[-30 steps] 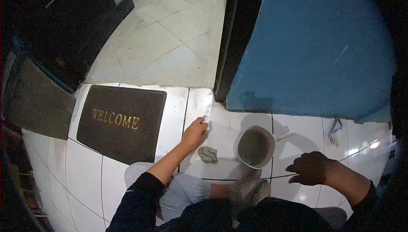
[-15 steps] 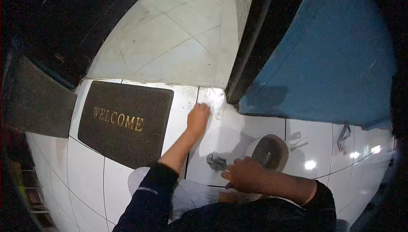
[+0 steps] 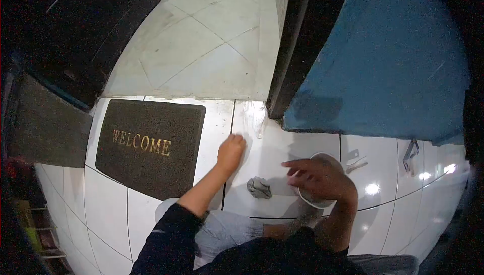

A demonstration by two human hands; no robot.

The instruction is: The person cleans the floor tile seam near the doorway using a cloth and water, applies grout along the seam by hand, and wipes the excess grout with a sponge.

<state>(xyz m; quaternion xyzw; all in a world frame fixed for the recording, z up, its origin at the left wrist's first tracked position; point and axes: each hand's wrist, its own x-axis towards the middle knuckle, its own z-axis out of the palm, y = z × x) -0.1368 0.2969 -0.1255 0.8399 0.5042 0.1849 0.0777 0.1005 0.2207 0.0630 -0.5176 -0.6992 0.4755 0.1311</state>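
Observation:
My left hand [image 3: 231, 152] is closed on the white floor tiles, right of the welcome mat [image 3: 148, 146]. Its curled fingers hide whatever may be in them. Just beyond it, a whitish smear [image 3: 254, 118] shines at the edge of the raised step. My right hand [image 3: 325, 178] hovers over a round white tub [image 3: 326, 157], fingers stretched and slightly apart, holding nothing visible. The hand covers most of the tub. Between my hands lies a crumpled grey lump [image 3: 259, 188], whether cloth or paste I cannot tell.
A blue wall [image 3: 383, 68] and dark door frame [image 3: 297, 48] rise on the right. Thin tools [image 3: 358, 163] and a narrow metal-looking piece [image 3: 411, 155] lie near the wall. A second mat [image 3: 48, 119] is at left. The tiled step [image 3: 201, 48] leads inward.
My right hand has moved right and up, from beside the grey lump to over the tub, with its fingers stretching out. My left hand has drawn slightly back from the smear.

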